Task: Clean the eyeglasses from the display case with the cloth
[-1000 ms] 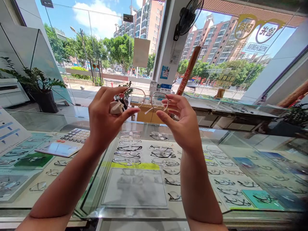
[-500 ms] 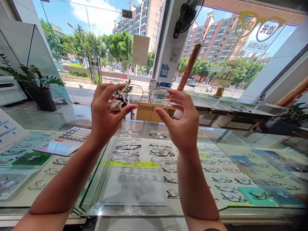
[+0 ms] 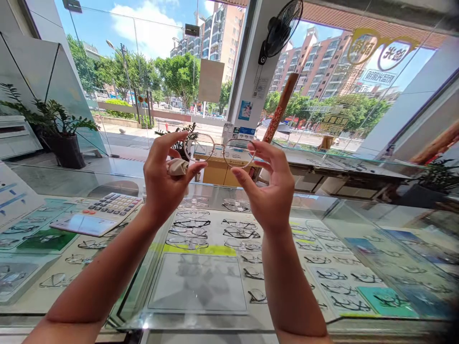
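A pair of round, thin-rimmed eyeglasses is held up in front of me, above the glass display counter. My left hand pinches the left rim between thumb and fingers. Tucked into that same palm is a crumpled beige cloth. My right hand grips the right rim by its outer edge, thumb below and fingers above. Through the lenses I see the room beyond. The temples are hard to make out.
Below my hands, the glass counter holds many eyeglass frames in rows. A calculator lies on it at left, near a grey tray. A potted plant, a wall fan and another counter stand farther off.
My view has tilted up a little, so the scene sits slightly lower. Both hands keep hold of the eyeglasses, the left one having shifted slightly right in the picture.
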Action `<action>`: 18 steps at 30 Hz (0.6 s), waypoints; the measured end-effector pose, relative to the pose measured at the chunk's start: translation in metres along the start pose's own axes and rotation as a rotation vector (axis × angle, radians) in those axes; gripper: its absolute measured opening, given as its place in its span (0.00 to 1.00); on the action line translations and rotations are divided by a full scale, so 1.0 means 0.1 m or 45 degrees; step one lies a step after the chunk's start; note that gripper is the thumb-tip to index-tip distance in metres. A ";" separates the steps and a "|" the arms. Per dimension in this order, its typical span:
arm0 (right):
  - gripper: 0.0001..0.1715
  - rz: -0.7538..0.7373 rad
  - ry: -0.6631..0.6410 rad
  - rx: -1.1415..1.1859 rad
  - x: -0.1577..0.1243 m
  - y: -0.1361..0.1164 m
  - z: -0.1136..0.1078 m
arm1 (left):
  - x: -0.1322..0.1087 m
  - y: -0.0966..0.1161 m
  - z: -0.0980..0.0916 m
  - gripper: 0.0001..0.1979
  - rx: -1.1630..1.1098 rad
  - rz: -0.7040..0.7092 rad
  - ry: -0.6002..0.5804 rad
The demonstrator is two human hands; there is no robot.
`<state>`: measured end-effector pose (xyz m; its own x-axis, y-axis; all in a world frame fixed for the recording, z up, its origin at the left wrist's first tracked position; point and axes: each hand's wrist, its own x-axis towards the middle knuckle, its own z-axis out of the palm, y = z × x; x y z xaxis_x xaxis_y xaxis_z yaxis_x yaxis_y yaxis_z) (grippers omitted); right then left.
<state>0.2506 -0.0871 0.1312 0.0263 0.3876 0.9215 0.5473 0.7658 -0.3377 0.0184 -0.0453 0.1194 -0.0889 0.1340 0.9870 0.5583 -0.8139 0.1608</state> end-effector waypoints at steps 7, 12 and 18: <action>0.30 0.029 -0.002 0.046 0.02 0.05 0.02 | -0.02 0.00 -0.01 0.34 0.048 0.090 0.121; 0.30 0.056 -0.023 0.072 0.03 0.10 0.04 | -0.04 0.02 -0.04 0.34 0.078 0.099 0.118; 0.32 0.077 -0.098 0.170 0.05 0.20 0.05 | -0.01 0.11 -0.06 0.32 0.058 0.066 0.109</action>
<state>0.2579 -0.0671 0.1284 -0.0112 0.4696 0.8828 0.4308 0.7990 -0.4196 0.0195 -0.0581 0.1198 -0.1278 0.0424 0.9909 0.6006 -0.7917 0.1114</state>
